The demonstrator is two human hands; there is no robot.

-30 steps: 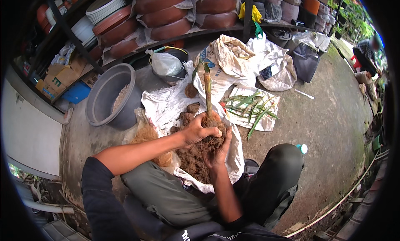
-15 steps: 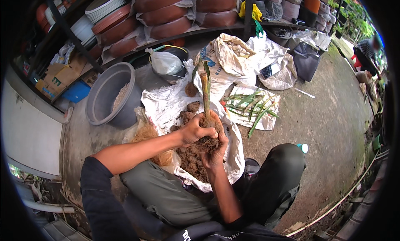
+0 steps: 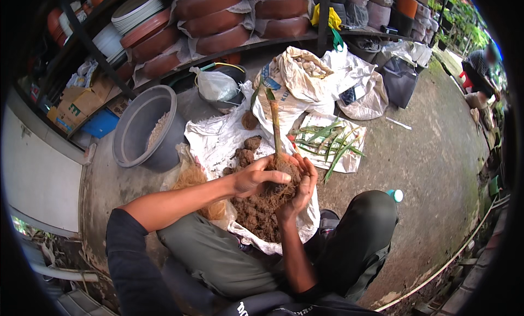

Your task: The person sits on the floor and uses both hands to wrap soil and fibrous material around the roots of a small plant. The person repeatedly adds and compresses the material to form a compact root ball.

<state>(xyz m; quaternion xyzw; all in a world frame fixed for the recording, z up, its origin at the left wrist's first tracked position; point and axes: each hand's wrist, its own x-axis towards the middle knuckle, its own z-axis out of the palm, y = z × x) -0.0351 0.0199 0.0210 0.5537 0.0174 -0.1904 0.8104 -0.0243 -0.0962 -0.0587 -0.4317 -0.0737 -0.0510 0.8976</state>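
Between my hands is a plant with a thick brownish stem (image 3: 275, 125), its top cut green, and a fibrous root ball (image 3: 285, 188) caked in soil. My left hand (image 3: 255, 178) grips the root ball from the left, its thumb lying across the front. From the right, my right hand (image 3: 300, 193) cups the same ball with bent fingers. The stem stands nearly upright, leaning a little left. Below lies a heap of brown soil (image 3: 256, 218) on a white sack (image 3: 204, 131), with several soil clumps (image 3: 252, 143) beyond it.
A grey tub (image 3: 123, 147) with pale material stands left, near brown coconut-like fibre (image 3: 191, 177). Cut green leaves (image 3: 341, 147) lie on a flat sack at right. Behind are an open filled sack (image 3: 300, 70), a dark bucket (image 3: 237, 73) and shelves of brown pots (image 3: 210, 7). Another person (image 3: 480, 67) is far right.
Both hands and the root ball have shifted slightly right. My left thumb has straightened across the ball, and my right fingers have opened out somewhat. The stem now leans more to the left.
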